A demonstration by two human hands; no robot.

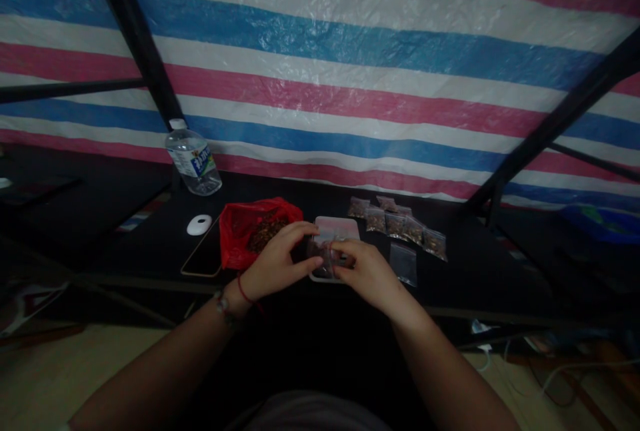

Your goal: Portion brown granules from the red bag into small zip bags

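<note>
A small clear zip bag (324, 263) with dark contents lies over a flat white rounded object (337, 224), perhaps a small scale; my hands hide much of both. My right hand (370, 274) pinches the bag's right side between thumb and fingers. On the other side, my left hand (280, 258) has its thumb and fingers spread apart, their tips touching or close to the bag's left edge. Left of it sits an open red plastic bag (235, 238) holding loose brown dried bits (265, 232). A flat, apparently unfilled zip bag (403, 264) lies right of my right hand.
Several filled zip bags (395, 223) lie at the back right of the black table (480, 278). A phone (203, 258), a white round object (199, 224) and a clear plastic bottle (195, 161) are on the left. Black frame bars (545, 121) and a striped sheet (340, 104) stand behind.
</note>
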